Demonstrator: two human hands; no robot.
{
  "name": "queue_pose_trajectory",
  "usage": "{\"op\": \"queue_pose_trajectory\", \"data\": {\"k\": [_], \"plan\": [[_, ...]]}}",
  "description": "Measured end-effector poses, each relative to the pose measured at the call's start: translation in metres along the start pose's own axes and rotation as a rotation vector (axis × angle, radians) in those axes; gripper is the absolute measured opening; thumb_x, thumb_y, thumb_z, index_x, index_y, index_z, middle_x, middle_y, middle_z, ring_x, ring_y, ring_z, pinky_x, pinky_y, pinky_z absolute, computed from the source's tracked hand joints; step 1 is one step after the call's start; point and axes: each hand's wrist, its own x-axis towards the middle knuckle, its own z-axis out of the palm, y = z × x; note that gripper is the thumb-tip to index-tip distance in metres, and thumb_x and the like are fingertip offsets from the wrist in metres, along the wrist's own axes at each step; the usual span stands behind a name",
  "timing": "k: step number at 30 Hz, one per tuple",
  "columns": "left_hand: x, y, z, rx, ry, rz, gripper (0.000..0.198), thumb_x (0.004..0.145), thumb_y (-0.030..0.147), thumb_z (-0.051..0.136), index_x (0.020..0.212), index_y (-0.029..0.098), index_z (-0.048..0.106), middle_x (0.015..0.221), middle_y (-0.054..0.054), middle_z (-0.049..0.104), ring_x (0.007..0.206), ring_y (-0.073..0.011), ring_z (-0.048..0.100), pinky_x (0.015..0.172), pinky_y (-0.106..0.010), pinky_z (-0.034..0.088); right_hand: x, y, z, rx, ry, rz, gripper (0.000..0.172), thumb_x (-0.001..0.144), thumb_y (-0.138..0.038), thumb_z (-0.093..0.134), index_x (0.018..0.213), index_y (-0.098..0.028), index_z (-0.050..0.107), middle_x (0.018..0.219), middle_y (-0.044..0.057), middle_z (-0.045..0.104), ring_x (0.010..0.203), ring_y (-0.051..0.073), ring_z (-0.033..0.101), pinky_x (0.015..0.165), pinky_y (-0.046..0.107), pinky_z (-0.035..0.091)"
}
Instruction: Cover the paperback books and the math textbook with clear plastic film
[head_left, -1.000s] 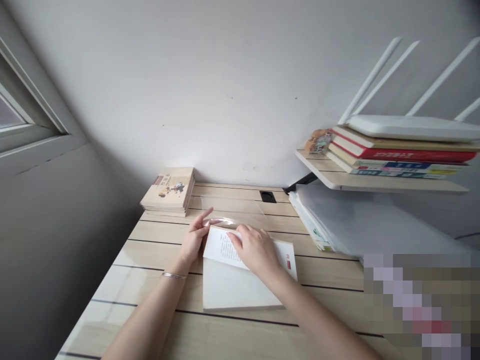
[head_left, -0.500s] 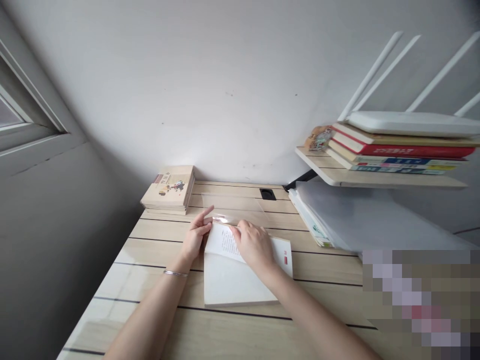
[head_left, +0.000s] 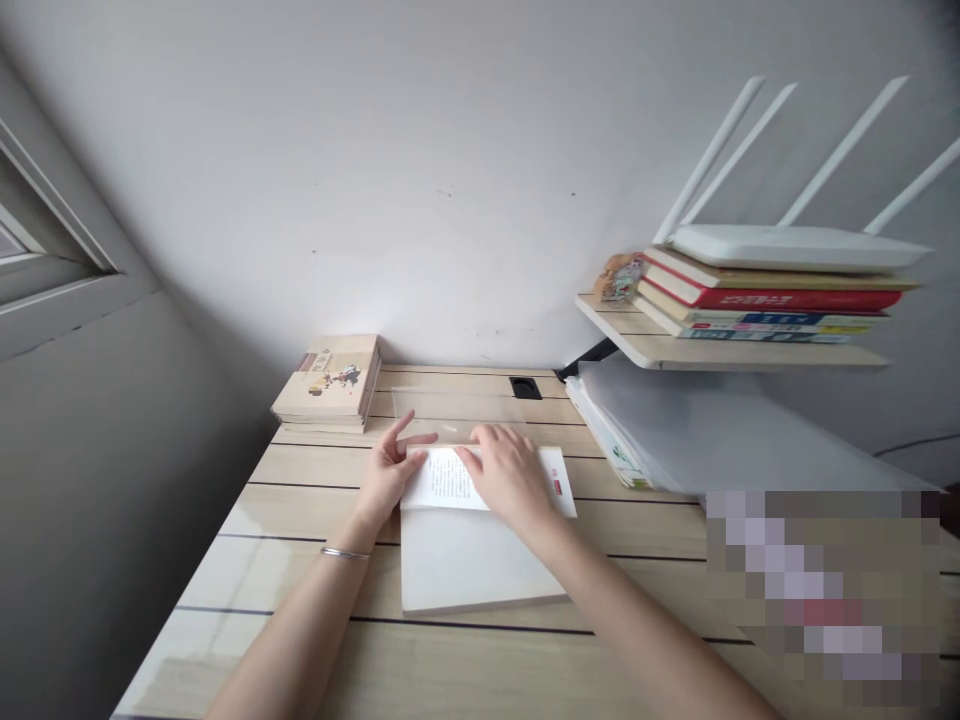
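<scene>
A white book (head_left: pixel 472 560) lies flat on the desk, with a printed paper flap (head_left: pixel 444 485) across its far part. My left hand (head_left: pixel 384 480) holds the far left corner, thumb on top of the flap, index finger stretched out; some fingers are hidden beneath. My right hand (head_left: pixel 510 475) grips the flap's far edge, thumb on the printed face and fingers bent over the edge. Just behind the book lies a clear plastic sheet (head_left: pixel 431 403), its near part hidden by the book and my hands.
A stack of books (head_left: pixel 330 380) stands at the desk's far left. On the right, a shelf (head_left: pixel 720 352) bears several books (head_left: pixel 780 300) and a white router (head_left: pixel 795 247). Papers under a translucent sheet (head_left: pixel 675 420) lie below it. A black cable hole (head_left: pixel 525 388) sits near the wall.
The flap now lies straighter across the book and sticks out past its right edge. My right hand has shifted slightly away from me. The whole view has swung a little right.
</scene>
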Motion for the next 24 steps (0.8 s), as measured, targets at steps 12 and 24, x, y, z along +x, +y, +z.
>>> {"op": "queue_pose_trajectory", "data": {"k": [12, 24], "plan": [[0.004, -0.004, 0.002, 0.000, 0.090, 0.007, 0.074, 0.065, 0.030, 0.078, 0.132, 0.019, 0.047, 0.102, -0.010, 0.072, 0.076, -0.0147, 0.066, 0.068, -0.024, 0.049, -0.021, 0.078, 0.007, 0.631, -0.022, 0.577, 0.044, 0.077, -0.062, 0.046, 0.070, -0.020, 0.053, 0.072, 0.005, 0.059, 0.072, 0.021, 0.056, 0.063, 0.030, 0.042], [0.001, 0.000, 0.001, -0.001, 0.037, 0.001, 0.069, 0.069, 0.030, 0.075, 0.131, 0.020, 0.048, 0.108, -0.011, 0.070, 0.073, -0.0136, 0.065, 0.064, -0.023, 0.049, -0.015, 0.083, 0.021, 1.007, -0.175, 0.720, 0.039, 0.061, -0.056, 0.065, 0.062, -0.021, 0.048, 0.046, -0.010, 0.036, 0.042, 0.008, 0.029, 0.042, 0.021, 0.022]]}}
